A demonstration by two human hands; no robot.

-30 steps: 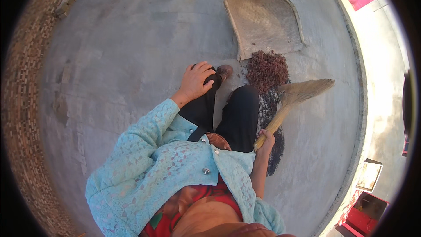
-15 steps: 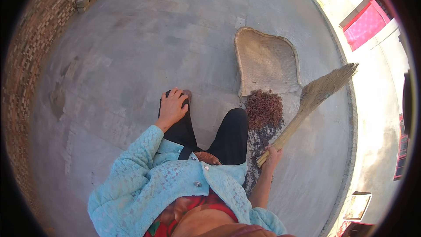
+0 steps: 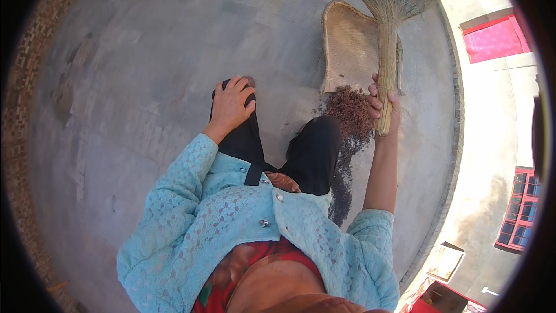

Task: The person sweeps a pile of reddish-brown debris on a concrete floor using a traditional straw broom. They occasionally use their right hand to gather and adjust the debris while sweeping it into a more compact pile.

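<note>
My right hand (image 3: 385, 106) is wrapped round the handle of a straw broom (image 3: 387, 52), whose fanned bristles point up and away. The broom covers part of a woven wicker scoop (image 3: 350, 46) that lies on the ground beyond it. Against the scoop's open near edge sits a heap of reddish-brown, seed-like bits (image 3: 349, 110). A darker scatter of fine bits (image 3: 343, 188) trails from the heap toward me, beside my right knee. My left hand (image 3: 233, 104) rests on my left knee with its fingers spread, holding nothing.
Grey concrete ground (image 3: 145, 81) spreads around me. On the left runs a brick wall (image 3: 20, 139). To the right, a low kerb (image 3: 456, 139) borders a pale building with a red-framed window (image 3: 521, 208) and a pink door curtain (image 3: 492, 40).
My right hand has moved forward and up with the broom, swinging the bristles from the right to a spot above the scoop. My left hand stays on the knee.
</note>
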